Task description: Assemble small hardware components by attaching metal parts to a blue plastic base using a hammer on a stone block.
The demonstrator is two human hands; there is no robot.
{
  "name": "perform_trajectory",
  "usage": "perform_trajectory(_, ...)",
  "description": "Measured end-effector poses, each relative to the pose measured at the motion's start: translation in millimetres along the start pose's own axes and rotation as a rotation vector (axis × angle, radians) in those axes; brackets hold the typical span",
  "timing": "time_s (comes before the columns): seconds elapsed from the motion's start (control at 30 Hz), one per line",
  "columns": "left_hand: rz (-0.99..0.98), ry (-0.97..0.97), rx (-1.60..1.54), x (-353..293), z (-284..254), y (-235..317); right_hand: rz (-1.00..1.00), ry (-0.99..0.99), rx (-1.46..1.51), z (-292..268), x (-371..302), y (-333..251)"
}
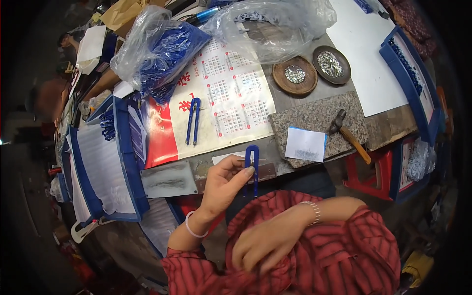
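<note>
My left hand (225, 183) pinches a blue plastic drawing compass (252, 153) between thumb and fingers. Its rounded, slotted head points away from me. A thin metal pin lies crosswise at the head, and two legs extend below my thumb. My right hand (268, 242) rests across the front of the striped red shirt. Its fingers hang down loosely, a little apart, with no object seen in them; the fingertips are blurred. A second blue compass (193, 123) lies on the calendar sheet (228, 96), legs toward me.
A hammer (350, 135) and a white-and-blue pad (306, 144) lie on a stone slab (290, 123). Behind stand two round dishes (278, 81) (345, 73) of small metal parts. Plastic bags (169, 54) hold blue pieces. Blue trays (129, 187) (410, 91) flank the table; a red stool (376, 174) stands right.
</note>
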State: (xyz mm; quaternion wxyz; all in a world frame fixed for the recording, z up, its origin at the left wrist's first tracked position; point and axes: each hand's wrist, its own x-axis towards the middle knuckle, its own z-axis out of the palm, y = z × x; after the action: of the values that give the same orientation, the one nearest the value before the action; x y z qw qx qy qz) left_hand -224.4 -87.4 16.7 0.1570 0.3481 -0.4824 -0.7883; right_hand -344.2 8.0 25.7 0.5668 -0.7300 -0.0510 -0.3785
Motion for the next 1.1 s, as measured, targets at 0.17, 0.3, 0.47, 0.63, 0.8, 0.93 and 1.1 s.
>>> perform_trajectory(0.17, 0.051, 0.038, -0.067, -3, 10, -5, 0.78, 1.187, -0.291, 4, -70, -37)
perform_trajectory(0.3, 0.005, -0.028, -0.133, -1, 34, -15, 0.782, 1.252, 0.025, 7, -75, -33)
perform_trajectory(0.47, 0.021, -0.031, -0.1, -3, 48, -22, 0.768, 1.191, 0.053, 8, -79, -31)
perform_trajectory(0.63, 0.107, 0.022, -0.08, -6, 57, -29, 0.747, 1.285, 0.069, 19, -70, -29)
perform_trajectory(0.8, 0.165, 0.046, -0.101, -7, 59, -38, 0.748, 1.287, 0.017, 20, -70, -27)
perform_trajectory(0.93, 0.176, 0.005, -0.026, -6, 58, -35, 0.748, 1.24, -0.039, 18, -74, -33)
perform_trajectory(1.1, 0.138, -0.007, -0.07, -3, 61, -32, 0.755, 1.241, -0.043, 17, -78, -33)
